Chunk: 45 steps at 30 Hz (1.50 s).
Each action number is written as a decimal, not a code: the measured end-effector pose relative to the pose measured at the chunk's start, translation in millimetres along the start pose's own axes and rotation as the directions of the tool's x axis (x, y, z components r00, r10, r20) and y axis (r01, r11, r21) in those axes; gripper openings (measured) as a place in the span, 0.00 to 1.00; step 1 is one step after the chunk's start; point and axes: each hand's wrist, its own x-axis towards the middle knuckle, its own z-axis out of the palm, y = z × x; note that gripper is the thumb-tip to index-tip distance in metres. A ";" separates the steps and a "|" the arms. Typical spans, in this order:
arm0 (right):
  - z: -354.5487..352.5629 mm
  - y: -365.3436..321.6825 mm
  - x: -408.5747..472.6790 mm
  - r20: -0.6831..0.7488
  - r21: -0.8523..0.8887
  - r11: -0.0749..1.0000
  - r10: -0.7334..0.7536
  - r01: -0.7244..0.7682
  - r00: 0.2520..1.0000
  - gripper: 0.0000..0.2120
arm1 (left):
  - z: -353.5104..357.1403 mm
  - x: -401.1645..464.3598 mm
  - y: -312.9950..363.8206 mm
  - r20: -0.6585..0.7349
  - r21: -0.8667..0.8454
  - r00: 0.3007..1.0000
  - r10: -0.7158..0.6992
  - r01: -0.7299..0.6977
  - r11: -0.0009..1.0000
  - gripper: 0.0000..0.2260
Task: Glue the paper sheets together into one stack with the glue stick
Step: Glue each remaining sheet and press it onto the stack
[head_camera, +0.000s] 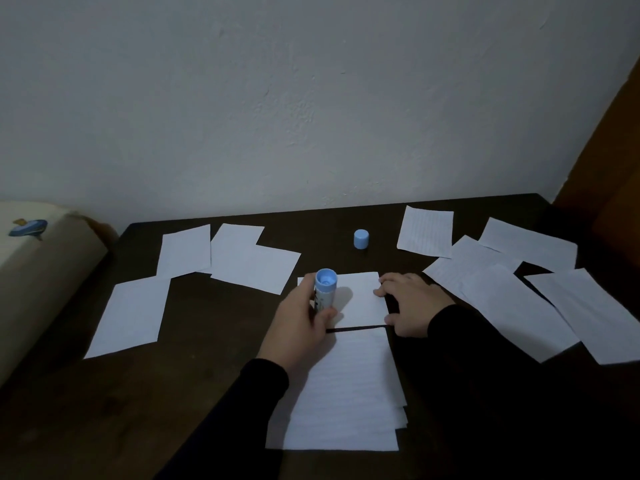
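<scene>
My left hand (299,323) grips a blue glue stick (323,292), held upright with its bottom end facing me and its tip down on a small white sheet (362,299) in the middle of the dark table. My right hand (410,308) lies flat with spread fingers on that sheet's right edge. Just in front of it, nearer to me, lies a stack of lined sheets (346,393), slightly fanned at the right. The glue stick's blue cap (361,239) stands alone further back.
Loose white sheets lie scattered to the left (130,315) and back left (252,258), and several lined ones overlap at the right (512,299). The dark wooden table (104,410) meets a white wall behind. A cream cushion (31,271) sits off the table's left edge.
</scene>
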 end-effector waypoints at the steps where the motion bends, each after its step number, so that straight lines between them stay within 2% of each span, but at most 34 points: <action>1: -0.4 -0.6 0.3 0.003 -0.004 1.000 0.000 0.000 1.000 0.30 | -3.1 -0.4 -1.8 0.000 0.000 1.000 -0.007 0.007 1.000 0.19; 12: 1.0 -3.0 -1.5 -0.017 -0.022 1.000 -0.014 0.013 1.000 0.30 | -17.4 -1.1 -13.8 -0.047 0.037 0.998 -0.032 0.034 0.999 0.15; 14: 1.2 -2.3 -1.6 -0.027 -0.034 0.999 -0.020 0.019 0.999 0.30 | -17.8 2.8 -16.9 -0.130 -0.067 0.987 -0.096 0.088 0.994 0.14; 16: 1.4 -2.4 -0.8 -0.035 -0.045 0.999 -0.028 0.026 0.999 0.30 | -19.6 6.7 -19.4 -0.261 -0.326 0.932 -0.250 0.159 0.932 0.18; 18: 1.5 -3.3 0.1 -0.045 -0.046 0.998 -0.039 0.037 0.998 0.29 | -21.8 10.9 -20.4 -0.329 -0.517 0.870 -0.368 0.161 0.841 0.18; 21: -0.6 -3.7 3.5 -0.045 -0.058 0.997 -0.044 0.042 0.998 0.29 | -22.2 16.0 -19.0 -0.362 -0.649 0.822 -0.439 0.116 0.752 0.19; 24: -4.6 -3.7 7.0 -0.049 -0.066 0.997 -0.036 0.033 0.998 0.26 | -21.3 19.9 -18.7 -0.362 -0.686 0.810 -0.461 0.103 0.720 0.22; 27: -7.8 -7.4 14.0 -0.158 -0.036 0.998 -0.049 0.043 0.986 0.20 | -20.0 23.5 -17.5 -0.374 -0.657 0.823 -0.428 0.090 0.748 0.22; 30: -10.8 -18.7 27.3 -0.248 0.021 0.998 -0.053 0.059 0.967 0.19 | -17.7 26.5 -13.9 -0.378 -0.620 0.840 -0.389 0.083 0.780 0.19; 32: -11.1 -28.8 38.6 -0.212 0.011 0.999 -0.041 0.045 0.976 0.22 | -15.9 28.6 -13.0 -0.372 -0.612 0.850 -0.373 0.078 0.787 0.16; 35: -13.8 -41.8 53.0 -0.112 -0.040 0.999 0.029 -0.034 0.993 0.25 | -14.6 31.8 -11.5 -0.356 -0.617 0.860 -0.364 0.076 0.784 0.17; 40: -24.7 -50.7 59.8 -0.015 -0.111 0.979 0.168 -0.168 0.986 0.24 | -16.1 34.9 -6.6 -0.333 -0.654 0.872 -0.358 0.059 0.754 0.15; 45: -23.5 -39.6 63.9 0.071 0.068 0.979 0.188 -0.192 0.980 0.20 | -19.1 33.1 -3.2 -0.310 -0.680 0.877 -0.366 0.065 0.731 0.16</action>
